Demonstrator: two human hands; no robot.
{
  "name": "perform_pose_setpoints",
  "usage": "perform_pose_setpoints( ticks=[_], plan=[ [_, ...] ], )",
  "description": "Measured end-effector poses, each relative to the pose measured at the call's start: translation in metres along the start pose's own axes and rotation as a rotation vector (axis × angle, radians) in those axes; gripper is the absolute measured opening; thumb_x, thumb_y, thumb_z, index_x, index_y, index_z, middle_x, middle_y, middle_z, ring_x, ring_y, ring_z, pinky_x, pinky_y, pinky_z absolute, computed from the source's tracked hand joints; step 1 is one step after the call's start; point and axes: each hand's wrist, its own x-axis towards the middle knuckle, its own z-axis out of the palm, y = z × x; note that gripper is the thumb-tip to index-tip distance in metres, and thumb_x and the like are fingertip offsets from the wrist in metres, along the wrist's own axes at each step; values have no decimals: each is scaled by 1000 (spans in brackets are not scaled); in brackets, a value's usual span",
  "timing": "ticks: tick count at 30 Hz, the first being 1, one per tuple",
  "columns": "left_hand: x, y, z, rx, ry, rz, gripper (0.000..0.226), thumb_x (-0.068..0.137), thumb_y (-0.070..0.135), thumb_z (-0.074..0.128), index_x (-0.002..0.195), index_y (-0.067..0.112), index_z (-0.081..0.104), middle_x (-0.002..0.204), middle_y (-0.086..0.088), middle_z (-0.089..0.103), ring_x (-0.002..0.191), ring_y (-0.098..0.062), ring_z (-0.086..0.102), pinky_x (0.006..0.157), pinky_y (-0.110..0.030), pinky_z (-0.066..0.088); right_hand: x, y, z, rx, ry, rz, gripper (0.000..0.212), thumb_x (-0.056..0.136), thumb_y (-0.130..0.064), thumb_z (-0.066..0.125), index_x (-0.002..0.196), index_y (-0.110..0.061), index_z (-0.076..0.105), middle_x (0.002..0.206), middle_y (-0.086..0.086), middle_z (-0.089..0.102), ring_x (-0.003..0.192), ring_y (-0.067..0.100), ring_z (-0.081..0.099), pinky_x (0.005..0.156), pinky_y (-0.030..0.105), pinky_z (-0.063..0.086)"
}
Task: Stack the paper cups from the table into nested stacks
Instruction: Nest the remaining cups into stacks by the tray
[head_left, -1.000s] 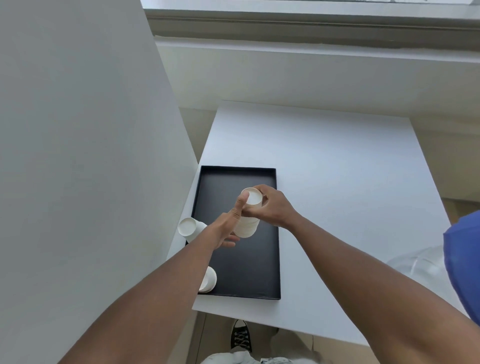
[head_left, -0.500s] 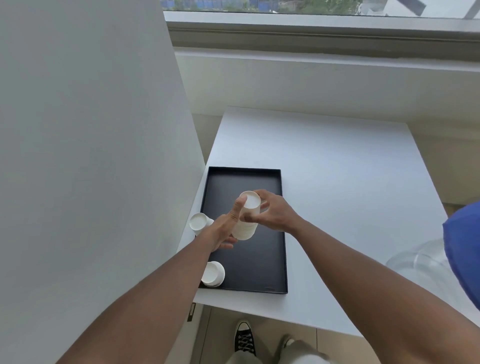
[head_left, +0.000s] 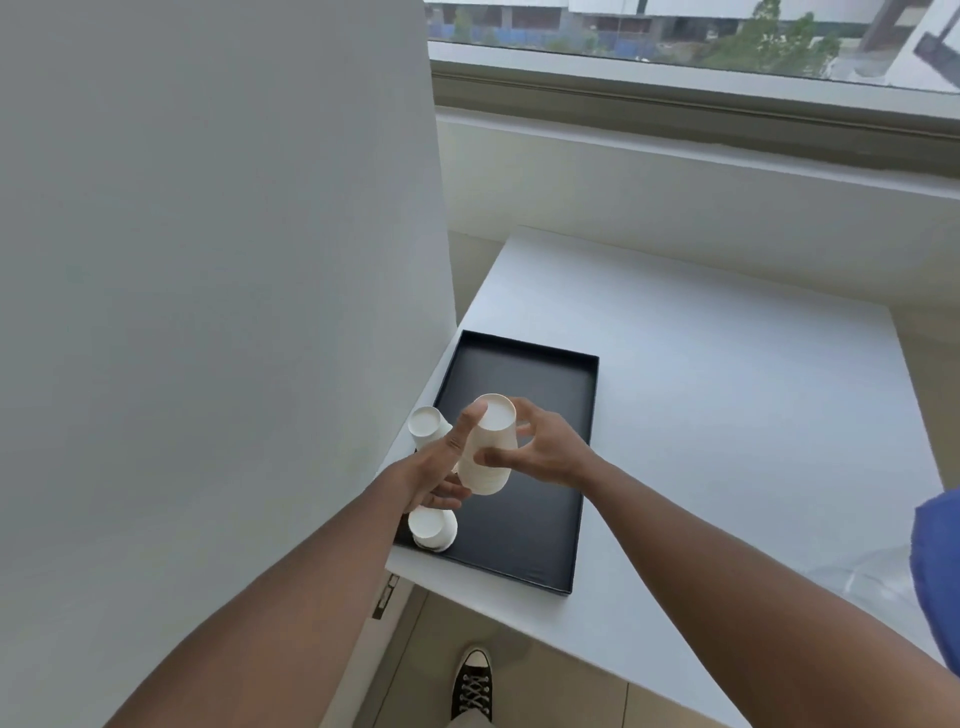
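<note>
Fingers (head_left: 498, 457) of both hands grip ribbed, tapered paper cup stack (head_left: 485, 457).

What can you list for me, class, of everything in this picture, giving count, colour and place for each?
held cup stack: one, white, held upside down above the tray in both hands
cup stacks on the tray: two, white, one at the left edge, one at the near left corner
tray: one, black, left side of the table
table: one, white, below the window
window: one, top right
shoe: one, black and white, on the floor
left hand: grips the held stack
right hand: grips the held stack
</note>
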Motion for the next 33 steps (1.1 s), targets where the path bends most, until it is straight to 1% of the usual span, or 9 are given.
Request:
perform_pose_setpoints(
  ticks=[4, 8, 10, 12, 14, 18, 23, 27, 33],
  plan=[
    [-13, -12, -10, -17, 27, 8, 83, 78, 93, 29, 105, 24, 65, 104, -11, 72, 93, -22, 69, 89, -35, 59, -1, -2, 17, 11, -58, -15, 80, 65, -55, 83, 136, -42, 47, 123, -12, 64, 105, 6, 64, 94, 33, 53],
    [-23, -27, -18, -39, 52, -11, 87, 79, 93, 26, 107, 20, 67, 100, -10, 71, 90, -19, 66, 87, -31, 57, -5, -9, 34, 12, -92, -29, 79, 70, -45, 84, 138, -38, 46, 118, -9, 65, 102, 8, 67, 91, 33, 55],
    [-27, -35, -21, -65, 76, -4, 80, 83, 90, 26, 103, 22, 64, 96, -10, 69, 91, -20, 66, 89, -33, 56, -6, -13, 41, 0, -99, -35, 78, 71, -44, 83, 138, -38, 46, 119, -8, 63, 104, 11, 66, 91, 34, 55],
    [-31, -42, -23, -93, 107, 3, 72, 86, 86, 28, 98, 24, 62, 96, -8, 70, 95, -22, 67, 95, -36, 54, -7, -16, 49, -11, -112, -39, 78, 71, -43, 83, 139, -36, 45, 122, -5, 62, 107, 15, 65, 92, 35, 54],
    [-32, -49, -25, -105, 130, 7, 69, 89, 83, 29, 99, 24, 63, 99, -8, 70, 99, -23, 68, 99, -39, 54, -6, -18, 58, -24, -130, -37, 79, 69, -44, 83, 138, -36, 46, 124, -4, 61, 107, 17, 65, 93, 38, 55],
    [-32, -61, -29, -130, 149, 4, 66, 90, 81, 33, 101, 24, 65, 105, -9, 72, 110, -27, 69, 99, -40, 54, -2, -22, 73, -46, -159, -43, 82, 63, -50, 81, 136, -36, 47, 122, -6, 60, 107, 16, 65, 94, 41, 54],
    [-25, -73, -33, -155, 162, -6, 63, 91, 77, 37, 103, 23, 67, 99, -6, 71, 96, -23, 69, 99, -40, 54, -1, -19, 89, -58, -176, -35, 74, 69, -42, 82, 135, -35, 49, 118, -9, 61, 110, 16, 62, 98, 39, 51],
    [-18, -81, -34, -147, 152, -28, 65, 90, 77, 39, 101, 20, 69, 94, -7, 70, 87, -21, 67, 100, -41, 53, -3, -18, 96, -77, -196, -33, 69, 75, -32, 82, 136, -30, 49, 107, -14, 59, 108, 14, 61, 96, 32, 50],
    [-7, -87, -32, -161, 133, -48, 56, 93, 71, 41, 102, 23, 69, 93, -3, 71, 86, -19, 67, 101, -41, 54, -1, -9, 107, -115, -184, -14, 69, 73, -30, 81, 134, -26, 49, 115, -7, 65, 106, 13, 61, 89, 32, 53]
  ],
)
